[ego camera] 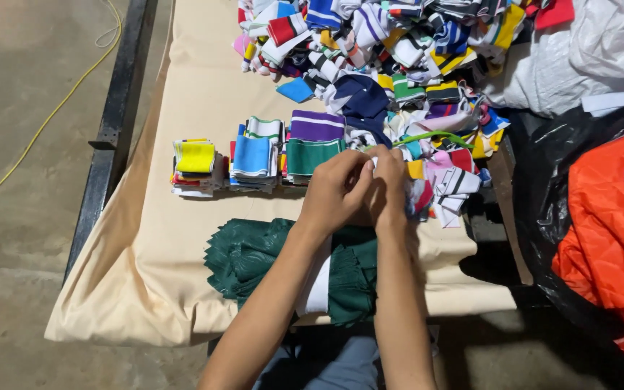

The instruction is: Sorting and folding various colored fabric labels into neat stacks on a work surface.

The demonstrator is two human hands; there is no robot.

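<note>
Left hand (334,191) curled | right hand (390,189) curled | both pinching a small fabric piece (374,160), mostly hidden

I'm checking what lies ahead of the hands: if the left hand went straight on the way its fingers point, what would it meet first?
The left hand points up and slightly right, pressed against the right hand. Straight on it would probably meet the navy fabric piece at the edge of the loose pile of striped cuffs; depth is unclear.

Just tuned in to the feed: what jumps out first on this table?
A big loose heap of multicoloured striped knit pieces fills the table's far end. Nearer, sorted stacks sit in a row on the beige table cover. The left hand and right hand meet at the heap's near edge, above dark green fabric.
</note>
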